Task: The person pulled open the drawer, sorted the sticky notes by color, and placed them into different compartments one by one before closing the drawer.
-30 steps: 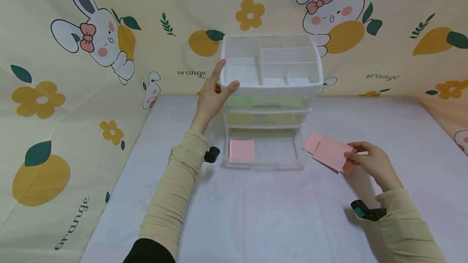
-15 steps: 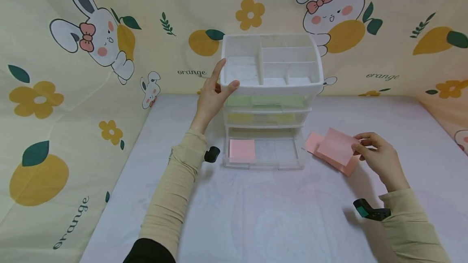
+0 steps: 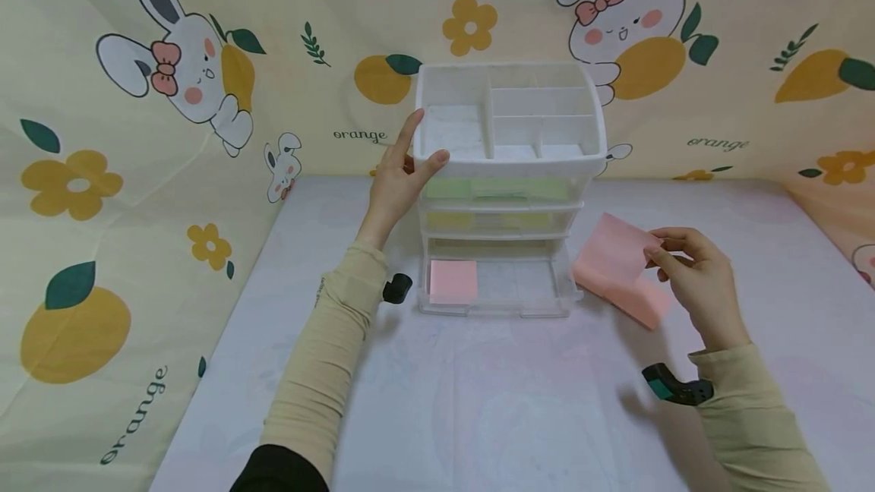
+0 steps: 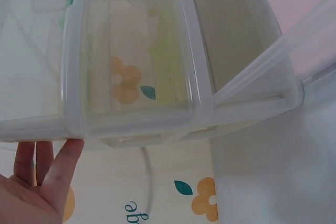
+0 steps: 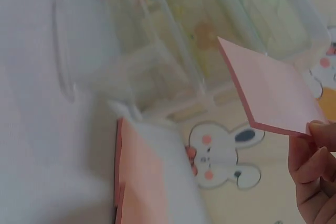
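Note:
A white desktop drawer organizer stands at the back, its clear bottom drawer pulled out. One pink sticky-note pad lies in that drawer's left part. My left hand rests at the organizer's upper left corner, thumb on the front rim and index finger along the side. Between thumb and fingers, my right hand pinches another pink sticky-note pad by its edge, right of the drawer. Below it, more pink pads lie on the table, partly covered by the held one in the head view.
Green notes show through the top drawer and yellow notes through the middle one, both pushed in. Above them is a divided top tray. A printed cloth hangs behind the white table.
My right hand has lifted one pink pad off the others and then moved it left, towards the open drawer. The left hand keeps its place on the organizer.

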`<state>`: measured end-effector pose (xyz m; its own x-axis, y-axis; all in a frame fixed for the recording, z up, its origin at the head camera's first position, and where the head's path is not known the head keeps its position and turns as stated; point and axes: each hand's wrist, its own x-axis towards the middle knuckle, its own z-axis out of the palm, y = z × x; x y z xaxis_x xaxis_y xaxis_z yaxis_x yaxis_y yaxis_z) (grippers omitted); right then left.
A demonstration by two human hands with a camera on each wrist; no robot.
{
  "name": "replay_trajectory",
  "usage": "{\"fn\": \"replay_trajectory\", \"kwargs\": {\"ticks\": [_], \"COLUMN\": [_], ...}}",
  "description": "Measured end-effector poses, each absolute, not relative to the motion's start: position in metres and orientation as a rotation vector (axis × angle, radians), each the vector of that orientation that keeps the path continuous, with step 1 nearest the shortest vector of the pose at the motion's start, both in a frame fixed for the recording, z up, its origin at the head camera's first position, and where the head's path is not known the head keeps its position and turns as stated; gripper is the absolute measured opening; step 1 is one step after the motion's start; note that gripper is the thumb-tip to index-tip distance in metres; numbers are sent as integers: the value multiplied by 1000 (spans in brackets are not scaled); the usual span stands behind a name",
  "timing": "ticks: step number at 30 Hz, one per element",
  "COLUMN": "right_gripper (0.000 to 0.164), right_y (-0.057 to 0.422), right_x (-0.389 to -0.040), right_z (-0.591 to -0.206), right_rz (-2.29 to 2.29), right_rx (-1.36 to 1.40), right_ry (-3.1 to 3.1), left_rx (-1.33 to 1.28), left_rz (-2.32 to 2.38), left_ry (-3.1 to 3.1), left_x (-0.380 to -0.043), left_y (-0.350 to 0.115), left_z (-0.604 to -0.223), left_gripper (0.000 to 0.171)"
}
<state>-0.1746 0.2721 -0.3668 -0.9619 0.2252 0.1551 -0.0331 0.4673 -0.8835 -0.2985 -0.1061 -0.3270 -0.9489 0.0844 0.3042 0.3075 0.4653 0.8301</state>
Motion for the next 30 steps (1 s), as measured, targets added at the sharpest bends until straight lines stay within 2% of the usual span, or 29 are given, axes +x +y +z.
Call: {"fn": "replay_trajectory", "kwargs": {"ticks": [17,25,30], "right_gripper": [34,20,15], "right_y": [213,186,173], "right_x": [-200,-218,-224], "right_z": [-367,-380,-388], "right_rz": [1418,1257,994], "right_rx": [178,313,344], "right_ry": [-2698,-2837,-2898], "left_rx": [-343,-348,-347], "left_rz": [-1479,-1461,-1470], "left_ry": [-2487,-2493,-2488], "left_x": [-298,-299,-298], "left_y": [-106,-105,-105], "left_z": [-327,-327,-326], "left_gripper": [68,69,69]}}
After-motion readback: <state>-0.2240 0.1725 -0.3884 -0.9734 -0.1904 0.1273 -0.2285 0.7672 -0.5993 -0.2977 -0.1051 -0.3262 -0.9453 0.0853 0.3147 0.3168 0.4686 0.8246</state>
